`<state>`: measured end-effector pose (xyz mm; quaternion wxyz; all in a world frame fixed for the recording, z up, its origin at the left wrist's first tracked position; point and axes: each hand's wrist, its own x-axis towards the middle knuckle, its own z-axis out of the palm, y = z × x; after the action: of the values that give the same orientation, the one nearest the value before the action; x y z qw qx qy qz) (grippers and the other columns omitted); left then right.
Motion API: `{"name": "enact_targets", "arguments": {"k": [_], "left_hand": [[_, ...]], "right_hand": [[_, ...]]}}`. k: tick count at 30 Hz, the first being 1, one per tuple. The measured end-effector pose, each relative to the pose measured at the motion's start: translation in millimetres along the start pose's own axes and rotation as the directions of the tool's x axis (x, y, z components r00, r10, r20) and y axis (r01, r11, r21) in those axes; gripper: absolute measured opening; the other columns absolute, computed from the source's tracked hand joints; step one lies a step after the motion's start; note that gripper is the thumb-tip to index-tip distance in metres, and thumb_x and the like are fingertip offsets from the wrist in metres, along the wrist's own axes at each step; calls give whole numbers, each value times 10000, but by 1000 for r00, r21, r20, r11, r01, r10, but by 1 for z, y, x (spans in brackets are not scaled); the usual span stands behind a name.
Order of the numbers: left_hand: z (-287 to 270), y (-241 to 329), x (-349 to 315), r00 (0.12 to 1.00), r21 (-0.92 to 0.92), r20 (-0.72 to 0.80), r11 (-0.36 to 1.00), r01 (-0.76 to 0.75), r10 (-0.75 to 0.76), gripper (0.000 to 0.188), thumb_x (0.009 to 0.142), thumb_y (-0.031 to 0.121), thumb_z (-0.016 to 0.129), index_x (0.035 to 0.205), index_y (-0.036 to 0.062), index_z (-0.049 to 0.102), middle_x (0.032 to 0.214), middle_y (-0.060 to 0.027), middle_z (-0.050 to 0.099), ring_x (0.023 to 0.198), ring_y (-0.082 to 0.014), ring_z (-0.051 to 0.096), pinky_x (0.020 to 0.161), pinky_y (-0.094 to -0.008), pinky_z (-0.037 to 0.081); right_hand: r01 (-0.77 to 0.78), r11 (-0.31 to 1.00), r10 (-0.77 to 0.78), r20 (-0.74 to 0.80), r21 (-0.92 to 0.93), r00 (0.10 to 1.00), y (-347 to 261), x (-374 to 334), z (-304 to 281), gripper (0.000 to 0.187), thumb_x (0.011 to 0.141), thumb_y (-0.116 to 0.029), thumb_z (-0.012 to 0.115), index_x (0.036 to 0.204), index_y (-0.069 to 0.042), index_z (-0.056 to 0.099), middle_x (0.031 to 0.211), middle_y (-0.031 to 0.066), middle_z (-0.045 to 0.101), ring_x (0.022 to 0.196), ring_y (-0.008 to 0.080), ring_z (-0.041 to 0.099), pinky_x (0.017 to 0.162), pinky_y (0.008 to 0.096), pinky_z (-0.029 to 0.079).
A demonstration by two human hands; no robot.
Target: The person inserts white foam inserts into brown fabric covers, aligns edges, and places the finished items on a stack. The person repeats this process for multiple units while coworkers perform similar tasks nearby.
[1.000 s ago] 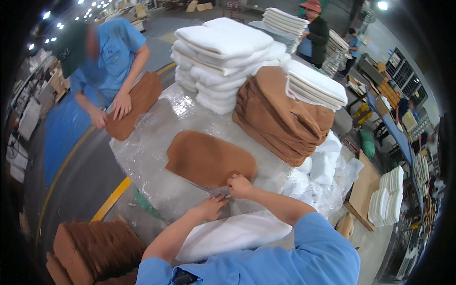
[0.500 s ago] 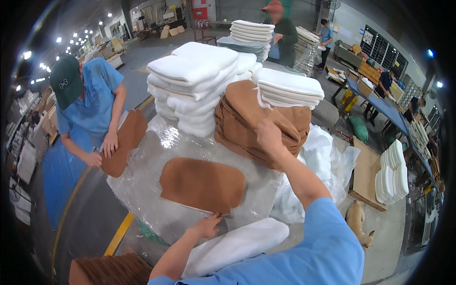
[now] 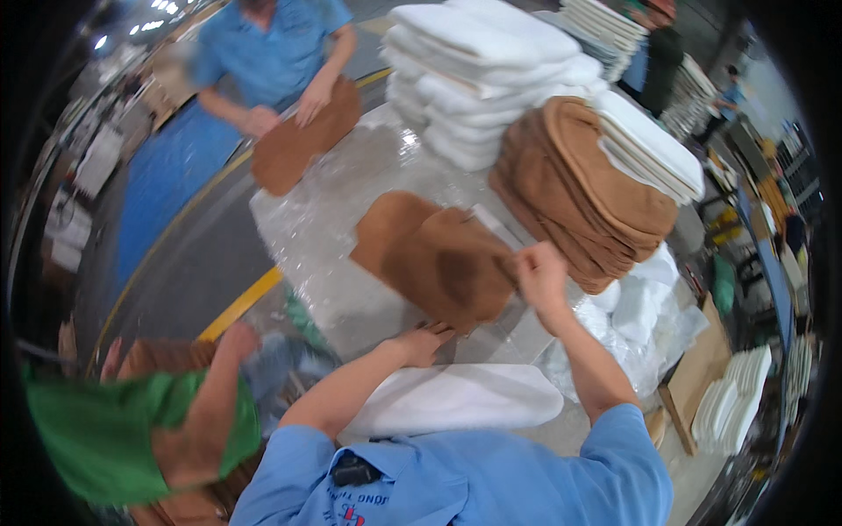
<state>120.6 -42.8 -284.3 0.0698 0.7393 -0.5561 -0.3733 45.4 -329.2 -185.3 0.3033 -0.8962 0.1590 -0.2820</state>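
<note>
A brown fabric cover point(image 3: 438, 254) lies across the plastic-wrapped table in front of me, partly folded or doubled, with a pale strip at its far edge. My right hand point(image 3: 542, 279) is closed in a pinch on its right end. At the near edge of the cover, my left hand point(image 3: 423, 344) is closed on the fabric, its fingertips partly hidden. Just beyond my right hand stands a stack of brown covers point(image 3: 570, 202). A white padded piece point(image 3: 456, 397) lies between my body and the table.
Tall stacks of white padding point(image 3: 491, 70) stand at the far side. Across the table, a person in blue holds another brown cover point(image 3: 307, 136). A person in a green shirt point(image 3: 132, 430) leans in at lower left. Crumpled clear plastic point(image 3: 636, 316) lies at right.
My right hand has come from the brown stack to the cover on the table. More brown fabric now lies there. A person in green has appeared at lower left, and the view has shifted.
</note>
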Motion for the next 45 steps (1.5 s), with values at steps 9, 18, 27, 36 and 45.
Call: {"name": "enact_targets", "arguments": {"k": [9,18,27,36,45], "left_hand": [[-31,26,19,977,-491,-186,871,-5,-100,823,982,100,582,1705,67,190,1773,-247,92,1634,-357,198,1271,-452,339],[-11,-19,38,856,-837,-467,423,-347,-221,626,1011,106,571,1612,55,403,1570,-185,544,1418,-266,563,1128,-372,463],[-12,5,34,965,-904,-53,423,63,-256,440,1053,292,650,1460,134,601,1390,-18,652,1259,-150,570,1018,-357,469],[-38,11,50,902,-894,416,131,429,-114,611,1087,532,572,1505,87,552,1462,-83,633,1287,-203,614,1040,-405,506],[-105,5,66,829,-895,-360,-91,-436,-428,354,1111,314,580,1353,65,647,1268,-85,727,1159,-229,688,1021,-417,548]], "right_hand": [[-55,979,-57,-525,-196,849,28,193,-267,290,1017,-277,735,1160,-28,776,1048,57,769,973,129,672,889,296,528],[173,840,-408,-387,-515,827,-23,212,-228,214,1054,-190,660,1195,-54,743,1129,160,763,1037,291,746,917,366,558],[85,804,-54,71,-589,996,77,45,-112,71,910,-99,596,935,-59,650,963,172,716,887,402,716,779,523,584],[227,968,-207,170,-106,963,10,-41,-54,117,909,-143,677,999,-84,631,924,127,652,868,368,692,732,483,572],[211,946,-317,568,245,760,-67,-97,34,237,965,-183,673,1174,-71,671,1023,118,699,940,347,709,785,487,573]]}}
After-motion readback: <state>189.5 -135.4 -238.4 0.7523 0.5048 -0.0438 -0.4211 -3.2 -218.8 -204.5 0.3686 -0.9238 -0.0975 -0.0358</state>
